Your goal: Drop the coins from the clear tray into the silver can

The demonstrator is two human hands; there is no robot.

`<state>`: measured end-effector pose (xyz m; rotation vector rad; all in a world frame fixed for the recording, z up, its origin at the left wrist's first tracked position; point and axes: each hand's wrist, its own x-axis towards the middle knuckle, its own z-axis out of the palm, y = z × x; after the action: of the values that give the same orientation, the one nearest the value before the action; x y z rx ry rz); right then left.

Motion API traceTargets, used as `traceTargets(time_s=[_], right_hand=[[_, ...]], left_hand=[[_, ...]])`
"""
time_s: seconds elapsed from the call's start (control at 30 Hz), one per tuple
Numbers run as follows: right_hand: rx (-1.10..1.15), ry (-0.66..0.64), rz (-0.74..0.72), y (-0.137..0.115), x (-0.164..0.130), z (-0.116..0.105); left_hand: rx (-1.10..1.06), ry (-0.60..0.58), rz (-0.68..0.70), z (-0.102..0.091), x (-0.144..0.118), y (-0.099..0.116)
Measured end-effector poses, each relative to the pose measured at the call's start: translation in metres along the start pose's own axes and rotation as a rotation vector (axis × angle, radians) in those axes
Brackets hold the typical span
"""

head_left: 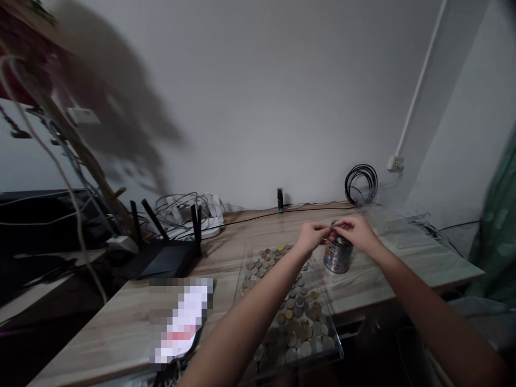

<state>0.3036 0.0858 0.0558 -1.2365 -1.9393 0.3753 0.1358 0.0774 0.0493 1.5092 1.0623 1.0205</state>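
Up close, our left hand (311, 236) and right hand (355, 232) meet over the tin (337, 257) — fingers pinched, what they hold too blurred to tell.

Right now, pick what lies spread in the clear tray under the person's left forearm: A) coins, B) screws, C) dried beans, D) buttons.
A: the clear tray holds a layer of round flat coins in silver and brass tones, beside the small tin can over which both hands, left hand and right hand, meet.
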Motion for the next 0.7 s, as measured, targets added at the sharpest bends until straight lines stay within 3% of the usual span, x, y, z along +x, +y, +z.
traceTargets(time_s=[0.07, 0.17, 0.23, 0.33, 0.43, 0.5, 0.53, 0.63, 0.7], right_hand=[[-0.138, 0.014, 0.059, 0.006, 0.004, -0.006], [-0.415, -0.073, 0.128, 0.019, 0.013, -0.01], [-0.527, -0.115, 0.148, 0.024, 0.018, -0.008], [-0.617, -0.145, 0.2, 0.018, 0.021, -0.004], [-0.656, -0.076, 0.169, -0.003, 0.012, 0.003], [-0.63, -0.038, 0.061, -0.021, -0.001, 0.019], [-0.609, -0.083, -0.005, -0.03, -0.009, 0.031], [-0.557, -0.439, -0.16, -0.049, -0.031, 0.084], [-0.544, -0.593, -0.192, -0.052, -0.04, 0.117]], left_hand=[[0.073, -0.004, 0.001, -0.011, -0.002, -0.002], [0.527, 0.066, 0.022, -0.041, -0.009, -0.017], [0.655, 0.091, 0.009, -0.063, -0.02, -0.034], [0.782, 0.038, -0.039, -0.087, -0.047, -0.063], [0.992, -0.068, -0.006, -0.094, -0.073, -0.086], [1.203, -0.145, 0.044, -0.092, -0.081, -0.095], [1.292, -0.172, 0.064, -0.091, -0.083, -0.098], [1.412, -0.208, 0.093, -0.086, -0.08, -0.103], [1.425, -0.228, 0.104, -0.084, -0.076, -0.105]])
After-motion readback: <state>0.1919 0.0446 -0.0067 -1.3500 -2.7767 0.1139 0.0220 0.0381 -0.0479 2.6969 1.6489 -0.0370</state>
